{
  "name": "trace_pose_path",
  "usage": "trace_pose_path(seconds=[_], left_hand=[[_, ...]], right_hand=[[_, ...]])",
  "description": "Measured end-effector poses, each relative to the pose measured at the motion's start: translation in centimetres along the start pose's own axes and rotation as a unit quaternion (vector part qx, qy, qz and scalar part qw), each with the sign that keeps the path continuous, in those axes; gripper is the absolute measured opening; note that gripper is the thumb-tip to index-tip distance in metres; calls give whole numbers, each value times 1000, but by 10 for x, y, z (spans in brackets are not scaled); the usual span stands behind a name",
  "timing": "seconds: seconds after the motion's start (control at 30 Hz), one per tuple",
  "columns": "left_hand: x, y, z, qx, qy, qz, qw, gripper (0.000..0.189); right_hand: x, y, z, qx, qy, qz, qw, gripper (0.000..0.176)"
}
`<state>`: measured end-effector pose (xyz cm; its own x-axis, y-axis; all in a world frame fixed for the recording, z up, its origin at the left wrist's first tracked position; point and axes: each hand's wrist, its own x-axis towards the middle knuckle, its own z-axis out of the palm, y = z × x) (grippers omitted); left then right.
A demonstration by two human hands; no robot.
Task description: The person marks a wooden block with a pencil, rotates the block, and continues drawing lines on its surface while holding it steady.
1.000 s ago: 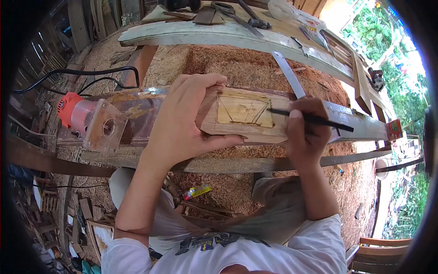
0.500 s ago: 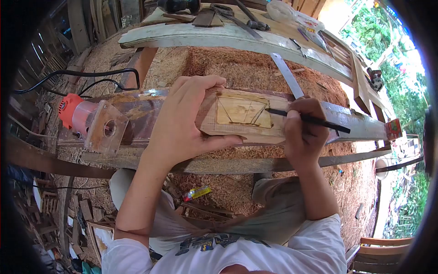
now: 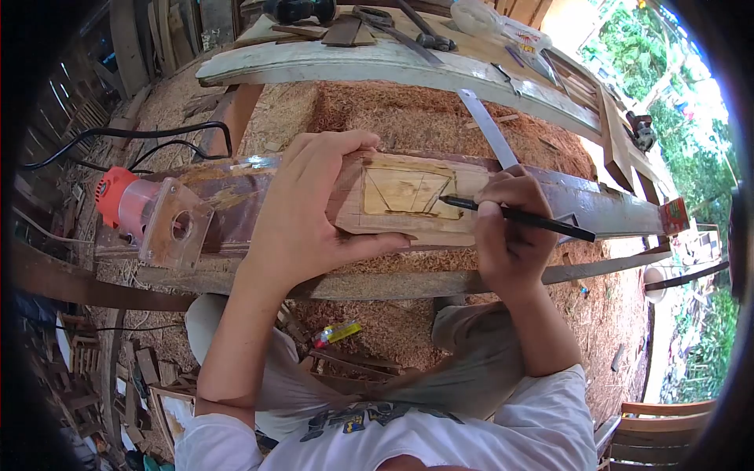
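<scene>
My left hand (image 3: 302,204) clasps a wooden block (image 3: 424,224) at its left end, thumb along the near edge and fingers over the far edge. A shallow rectangular recess (image 3: 404,188) in the block's top face carries dark slanted lines. In my right hand (image 3: 514,231) is a black pen (image 3: 577,229), pinched between thumb and fingers. Its tip points left and meets the recess near the right slanted line. A metal ruler (image 3: 488,125) sticks out beyond my right hand, partly hidden by it.
The block rests on a long narrow bench (image 3: 613,206). An orange trim router (image 3: 126,200) with a clear base lies on its left, its black cable (image 3: 157,129) looping behind. Across from me, a white-edged table (image 3: 330,64) bears a hammer (image 3: 434,39) and other tools. Sawdust covers the ground.
The pen tip has moved a little down and left, from the recess's right edge to the right slanted line. My left hand keeps its hold on the block.
</scene>
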<state>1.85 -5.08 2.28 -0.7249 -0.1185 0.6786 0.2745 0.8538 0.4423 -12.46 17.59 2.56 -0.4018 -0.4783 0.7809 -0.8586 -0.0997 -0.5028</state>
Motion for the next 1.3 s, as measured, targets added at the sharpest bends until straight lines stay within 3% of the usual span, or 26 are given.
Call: trace_pose_path(seconds=[0.07, 0.13, 0.17, 0.23, 0.37, 0.6, 0.67, 0.73, 0.8, 1.0, 1.07, 1.3], left_hand=[[0, 1, 0, 10, 3, 6, 1000, 95], [0, 1, 0, 3, 0, 1, 1000, 96], [0, 0, 0, -3, -2, -4, 1000, 96], [0, -1, 0, 1, 1, 6, 1000, 96], [0, 0, 1, -6, 6, 5, 1000, 95], [-1, 2, -1, 8, 0, 3, 1000, 96], [0, 0, 1, -13, 3, -2, 1000, 96], [-1, 0, 0, -5, 1, 4, 1000, 96], [-1, -1, -1, 5, 0, 7, 1000, 96], [0, 0, 0, -10, 5, 1, 1000, 96], [0, 0, 0, 13, 10, 22, 1000, 96], [-1, -2, 0, 10, 5, 19, 1000, 94]], right_hand=[[-1, -2, 2, 6, -7, 10, 1000, 9], [0, -4, 3, 69, 38, 104, 991, 9], [0, -4, 2, 69, 38, 103, 992, 9], [-1, -1, 0, 19, -21, -3, 1000, 10], [-2, -3, 4, 19, 15, 10, 1000, 9], [0, -4, 2, -1, -37, -27, 999, 9], [0, -4, 5, 10, 34, 48, 998, 10], [-1, -8, 6, 2, 38, 44, 998, 10], [-3, -13, 5, 10, -32, -3, 999, 11], [3, -14, 10, 7, 37, 19, 999, 12], [4, -14, 8, -3, 21, -57, 998, 11], [16, -25, 14, -93, -43, -62, 993, 11]])
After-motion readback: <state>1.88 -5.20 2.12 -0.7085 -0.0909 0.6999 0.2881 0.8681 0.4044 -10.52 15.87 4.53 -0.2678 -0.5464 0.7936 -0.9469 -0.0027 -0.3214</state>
